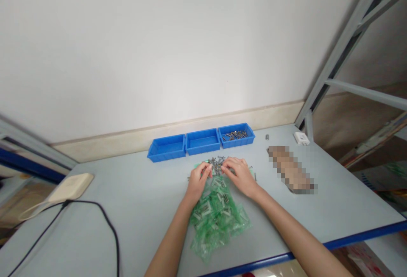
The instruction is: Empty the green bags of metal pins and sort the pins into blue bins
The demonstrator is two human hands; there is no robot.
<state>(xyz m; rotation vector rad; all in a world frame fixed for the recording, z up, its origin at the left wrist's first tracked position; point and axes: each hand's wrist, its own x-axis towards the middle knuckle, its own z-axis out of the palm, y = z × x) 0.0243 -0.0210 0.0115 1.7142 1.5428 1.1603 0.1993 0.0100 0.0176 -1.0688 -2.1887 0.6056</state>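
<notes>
My left hand (199, 177) is closed in a pinch beside a loose pile of metal screws (216, 162); what its fingertips hold, if anything, is too small to name. Opposite it, my right hand (241, 174) also pinches at the pile's right side, and I cannot make out what is between thumb and finger. Below both hands lies a heap of clear green-tinted plastic bags (216, 217) with small metal pieces inside. Bits of green plastic also show around the screws.
Three blue bins stand in a row by the wall: the left bin (167, 148), the middle bin (202, 141) and the right bin (236, 135), which contains screws. A pixelated brown object (291, 169), white adapter (301, 138), cream box (71, 186) and black cable (104, 213) lie about.
</notes>
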